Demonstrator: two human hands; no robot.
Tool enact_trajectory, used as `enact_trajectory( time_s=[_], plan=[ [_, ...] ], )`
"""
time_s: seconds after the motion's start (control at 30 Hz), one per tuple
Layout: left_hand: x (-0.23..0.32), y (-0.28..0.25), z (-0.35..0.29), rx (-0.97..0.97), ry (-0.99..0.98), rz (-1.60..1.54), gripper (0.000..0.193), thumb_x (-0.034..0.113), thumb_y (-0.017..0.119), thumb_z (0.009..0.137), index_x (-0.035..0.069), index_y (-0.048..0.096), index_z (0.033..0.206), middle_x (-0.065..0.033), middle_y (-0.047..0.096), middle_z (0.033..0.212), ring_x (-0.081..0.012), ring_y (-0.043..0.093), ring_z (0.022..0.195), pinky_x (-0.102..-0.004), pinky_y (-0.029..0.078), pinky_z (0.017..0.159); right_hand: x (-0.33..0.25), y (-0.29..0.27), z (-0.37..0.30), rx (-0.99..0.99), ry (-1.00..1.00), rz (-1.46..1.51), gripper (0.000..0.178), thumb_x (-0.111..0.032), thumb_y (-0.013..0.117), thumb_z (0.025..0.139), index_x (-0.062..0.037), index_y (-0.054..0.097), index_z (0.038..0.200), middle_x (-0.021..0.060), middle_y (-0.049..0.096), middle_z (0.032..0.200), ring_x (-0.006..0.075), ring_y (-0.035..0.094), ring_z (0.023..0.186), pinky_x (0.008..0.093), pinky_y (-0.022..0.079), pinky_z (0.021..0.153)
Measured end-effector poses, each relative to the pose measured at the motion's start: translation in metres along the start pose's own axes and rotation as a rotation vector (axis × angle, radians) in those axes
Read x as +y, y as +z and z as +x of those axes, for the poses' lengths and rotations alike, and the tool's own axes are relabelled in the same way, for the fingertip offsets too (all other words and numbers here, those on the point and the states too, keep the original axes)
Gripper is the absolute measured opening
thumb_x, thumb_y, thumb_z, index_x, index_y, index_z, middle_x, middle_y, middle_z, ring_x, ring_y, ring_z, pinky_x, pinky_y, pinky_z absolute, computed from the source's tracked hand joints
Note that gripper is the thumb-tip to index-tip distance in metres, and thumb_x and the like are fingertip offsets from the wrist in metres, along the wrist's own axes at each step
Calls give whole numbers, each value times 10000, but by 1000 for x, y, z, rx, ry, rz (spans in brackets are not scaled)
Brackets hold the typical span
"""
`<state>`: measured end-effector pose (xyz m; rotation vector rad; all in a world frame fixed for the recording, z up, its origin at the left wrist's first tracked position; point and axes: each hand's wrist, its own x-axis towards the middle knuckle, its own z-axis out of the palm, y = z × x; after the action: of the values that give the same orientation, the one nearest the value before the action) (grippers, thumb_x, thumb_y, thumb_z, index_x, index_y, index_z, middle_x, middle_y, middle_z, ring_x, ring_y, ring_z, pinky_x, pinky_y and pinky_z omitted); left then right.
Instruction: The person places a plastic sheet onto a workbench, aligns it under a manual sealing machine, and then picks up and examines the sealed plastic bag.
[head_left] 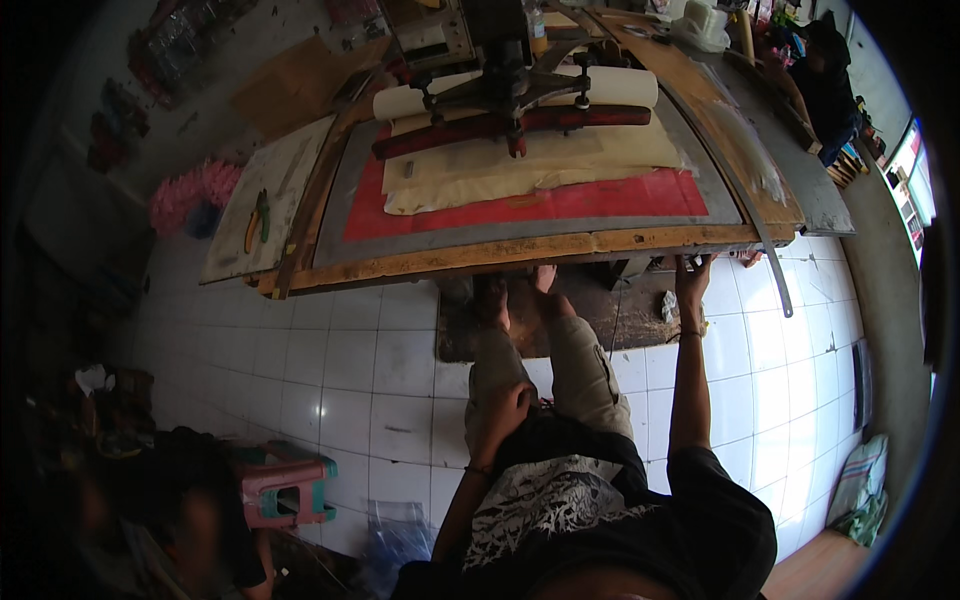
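Note:
My left hand (513, 401) lies on my left thigh, holding nothing that I can see. Under the front right edge of the wooden-framed worktable (560, 246), my right hand (692, 277) curls around something small; what it is stays hidden by the edge. On the table's grey top, a stack of cream sheets (560, 166) lies over a red sheet (620, 198). Above them hangs a dark metal machine head (505, 95) with a long red bar (600, 117). A white roll (628, 87) sits behind the bar.
Pliers (257, 220) with orange and green handles lie on the left side board. A metal ruler (770, 262) overhangs the right edge. Another person (825, 80) is at the far right; one more sits lower left near a stool (290, 490). My feet rest on a dark board (460, 335).

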<state>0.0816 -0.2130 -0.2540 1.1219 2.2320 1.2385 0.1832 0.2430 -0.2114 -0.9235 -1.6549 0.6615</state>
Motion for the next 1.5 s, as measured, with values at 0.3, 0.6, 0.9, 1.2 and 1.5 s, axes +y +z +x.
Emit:
enact_trajectory(
  time_s=[0.3,0.6,0.9,1.2,1.5],
  plan=[
    [-7,6,0,38,24,-8,173,85,606,864,27,665,1015,-216,682,926,-391,660,885,-440,513,787,-10,-5,-2,-61,53,113,687,-42,761,815,76,387,1380,246,524,1305,344,573,1197,381,572,862],
    [1,2,4,31,35,-9,150,71,610,852,28,664,985,-206,684,900,-387,662,856,-439,517,767,-16,-9,-6,-43,16,11,737,-67,777,809,38,362,1409,223,525,1329,339,583,1182,375,562,837],
    [4,1,6,24,43,36,148,80,605,861,27,661,988,-211,684,906,-389,664,856,-440,519,758,-24,-12,-9,-56,98,15,710,-103,769,825,34,376,1400,225,531,1346,333,600,1136,390,515,877],
    [-1,2,2,-16,-15,-1,161,83,600,879,22,665,1014,-194,690,964,-383,658,927,-426,510,812,-24,-8,-6,-63,162,94,670,-41,758,821,42,407,1386,225,522,1347,325,586,1172,384,522,909],
    [1,2,4,-25,-12,-2,162,78,594,883,22,661,1020,-200,686,962,-382,658,920,-424,512,810,-12,-9,-4,-69,-4,28,686,-16,754,813,22,413,1408,230,473,1374,345,545,1227,398,531,956]
  ],
)
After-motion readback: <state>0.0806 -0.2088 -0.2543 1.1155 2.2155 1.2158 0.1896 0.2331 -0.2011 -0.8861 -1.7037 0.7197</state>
